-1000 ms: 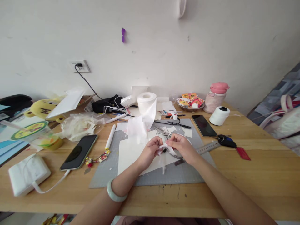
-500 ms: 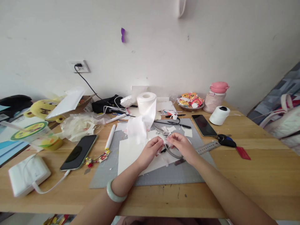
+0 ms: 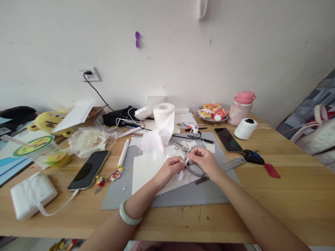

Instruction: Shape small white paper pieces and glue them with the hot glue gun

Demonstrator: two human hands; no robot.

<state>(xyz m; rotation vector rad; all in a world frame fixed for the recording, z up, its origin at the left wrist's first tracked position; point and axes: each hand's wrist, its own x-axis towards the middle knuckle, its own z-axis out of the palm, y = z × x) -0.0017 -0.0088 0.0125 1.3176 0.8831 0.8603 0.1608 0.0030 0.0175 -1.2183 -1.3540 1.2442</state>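
Above the grey cutting mat [image 3: 115,195], my left hand [image 3: 171,169] is closed in a pinch, with a small, thin white scrap [image 3: 181,175] hanging at its fingertips. My right hand [image 3: 205,161] pinches close beside it, and a bit of white shows at its fingertips. The fingertips nearly meet; whether both hold one piece I cannot tell. Just under the hands is a grey loop [image 3: 195,171] like a scissors handle, partly hidden by the right hand. A white sheet [image 3: 146,174] lies beneath, with paper scraps [image 3: 191,143] behind. A metal ruler [image 3: 234,164] runs out from under my right hand.
A tissue roll [image 3: 163,116] stands behind the mat, its loose end trailing forward. To the right are a phone [image 3: 227,139], a thread spool [image 3: 245,129] and a dark key fob [image 3: 253,157]. Left are another phone [image 3: 89,170], a white power bank [image 3: 34,195] and a drink cup [image 3: 56,158].
My left hand has shifted slightly right and down, and my right hand has tilted a little. The white scrap now hangs more clearly below the left fingertips. Things on the table stay put.
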